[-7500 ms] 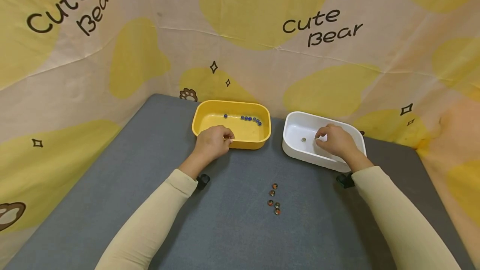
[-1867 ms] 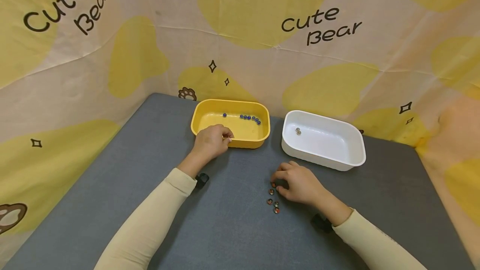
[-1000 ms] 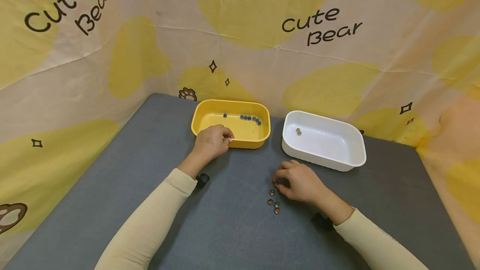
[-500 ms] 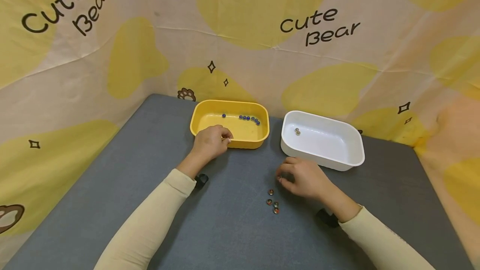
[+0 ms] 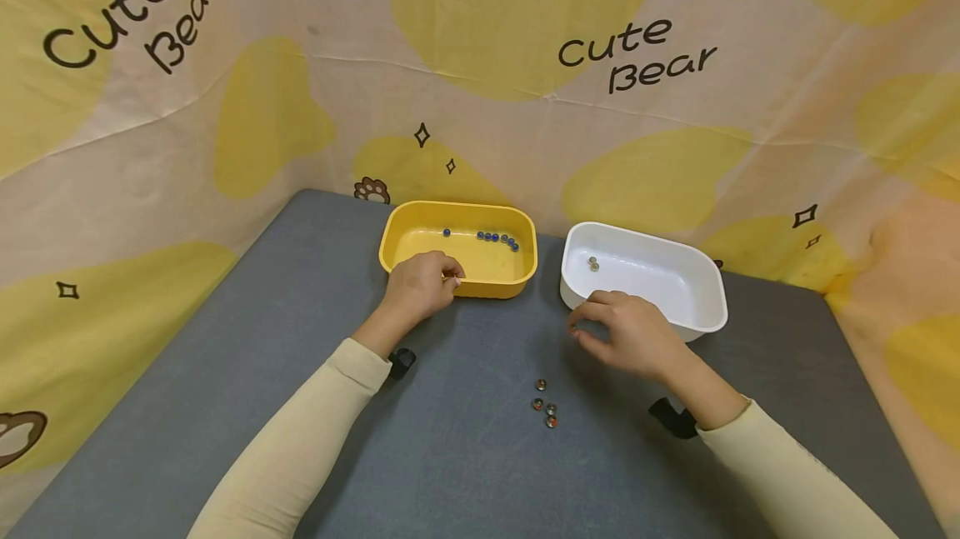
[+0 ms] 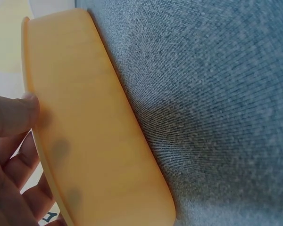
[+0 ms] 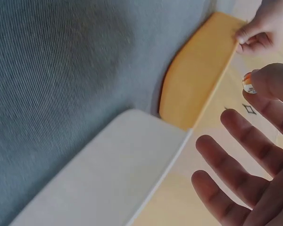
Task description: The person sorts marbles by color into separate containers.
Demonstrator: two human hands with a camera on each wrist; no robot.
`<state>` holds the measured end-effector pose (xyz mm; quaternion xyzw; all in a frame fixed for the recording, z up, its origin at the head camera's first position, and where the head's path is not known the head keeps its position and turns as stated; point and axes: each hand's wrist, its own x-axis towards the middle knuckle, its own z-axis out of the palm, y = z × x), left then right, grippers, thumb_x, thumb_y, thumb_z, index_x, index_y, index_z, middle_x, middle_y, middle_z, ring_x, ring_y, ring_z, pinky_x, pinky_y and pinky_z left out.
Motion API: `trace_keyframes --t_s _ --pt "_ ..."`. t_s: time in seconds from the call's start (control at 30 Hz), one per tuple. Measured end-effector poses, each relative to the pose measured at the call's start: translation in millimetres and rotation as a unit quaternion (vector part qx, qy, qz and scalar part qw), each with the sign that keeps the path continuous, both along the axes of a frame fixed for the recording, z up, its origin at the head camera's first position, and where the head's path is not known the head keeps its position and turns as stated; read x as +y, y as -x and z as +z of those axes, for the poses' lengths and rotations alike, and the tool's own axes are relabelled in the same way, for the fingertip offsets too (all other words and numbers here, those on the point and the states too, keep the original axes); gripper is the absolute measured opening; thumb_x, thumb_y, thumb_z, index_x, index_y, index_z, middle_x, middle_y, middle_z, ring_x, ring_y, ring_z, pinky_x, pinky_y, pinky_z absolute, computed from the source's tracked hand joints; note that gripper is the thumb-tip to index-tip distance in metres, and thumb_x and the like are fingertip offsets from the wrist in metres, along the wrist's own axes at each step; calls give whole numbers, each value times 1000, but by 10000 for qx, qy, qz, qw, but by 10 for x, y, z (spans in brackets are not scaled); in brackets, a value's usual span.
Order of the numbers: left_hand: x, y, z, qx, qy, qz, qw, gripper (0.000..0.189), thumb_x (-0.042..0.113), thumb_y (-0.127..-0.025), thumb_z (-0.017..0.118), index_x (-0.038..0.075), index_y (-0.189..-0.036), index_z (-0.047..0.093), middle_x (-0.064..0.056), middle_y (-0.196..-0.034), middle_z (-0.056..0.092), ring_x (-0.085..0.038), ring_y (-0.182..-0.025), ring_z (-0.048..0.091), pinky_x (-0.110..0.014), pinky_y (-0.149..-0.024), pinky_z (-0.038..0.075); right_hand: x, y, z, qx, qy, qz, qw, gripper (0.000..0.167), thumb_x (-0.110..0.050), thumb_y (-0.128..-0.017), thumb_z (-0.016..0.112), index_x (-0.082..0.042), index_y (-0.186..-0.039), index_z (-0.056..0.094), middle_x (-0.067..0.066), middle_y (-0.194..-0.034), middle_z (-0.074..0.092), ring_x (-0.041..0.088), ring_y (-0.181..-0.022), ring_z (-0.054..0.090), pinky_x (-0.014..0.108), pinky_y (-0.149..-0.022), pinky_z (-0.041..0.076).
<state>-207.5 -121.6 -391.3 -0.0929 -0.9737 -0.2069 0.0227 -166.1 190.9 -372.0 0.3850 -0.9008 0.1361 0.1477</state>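
At the yellow tub (image 5: 483, 260), my left hand (image 5: 422, 282) pinches the near rim between thumb and fingers; the left wrist view shows the thumb (image 6: 14, 113) outside the wall. Between the thumb and index finger of my right hand (image 5: 633, 335) is a glass marble (image 7: 248, 82), clear with orange; the other fingers are spread. That hand is raised in front of the near left side of the white tub (image 5: 667, 285). Two pale marbles (image 5: 594, 266) lie in the white tub. Several blue marbles (image 5: 495, 237) lie in the yellow one.
Several orange-and-clear marbles (image 5: 541, 385) lie on the grey table (image 5: 450, 456), nearer to me than the tubs. A printed cloth (image 5: 480, 47) hangs behind the table and along its sides.
My right hand left the white tub, took one marble from the table group and lifted it rightward toward that tub. The tub's two marbles now sit together. My left hand stays put.
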Motion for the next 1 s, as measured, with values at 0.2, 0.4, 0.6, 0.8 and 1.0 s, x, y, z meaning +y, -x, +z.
trace_keyframes --t_s 0.2,0.4,0.6,0.8,1.0 --pt "-4 8 -4 4 7 -16 10000 15 25 -90 64 22 -100 75 4 -102 70 -18 -86 65 -38 -73 52 62 61 112 66 123 -136 9998 8 -20 -79 73 -23 -86 71 -10 -85 65 12 -76 59 33 -63 48" --pt "-9 8 -7 42 -36 -37 10000 14 25 -90 64 21 -99 75 4 -101 70 -18 -85 65 -38 -73 52 131 144 201 168 161 -289 9993 9 -17 -79 72 -22 -86 71 -6 -87 67 16 -80 61 36 -65 49" --pt "-8 7 -17 44 -15 -21 10000 14 25 -90 65 21 -98 75 4 -99 70 -18 -84 65 -38 -73 51 203 268 238 196 204 -414 9987 7 -16 -78 72 -20 -85 71 -5 -87 66 18 -81 59 37 -67 48" --pt "-14 7 -9 21 -1 -6 10000 13 25 -90 65 22 -98 75 4 -99 70 -18 -85 65 -38 -73 52 262 432 236 101 152 -552 9983 7 -16 -78 72 -18 -85 72 -2 -87 66 21 -83 59 38 -67 48" --pt "-14 14 -10 46 -35 -32 10000 13 24 -90 64 22 -96 75 5 -100 71 -17 -84 64 -37 -73 51 325 613 197 -158 102 -855 9962 8 -16 -81 70 -16 -89 72 2 -91 67 24 -82 60 40 -66 48"
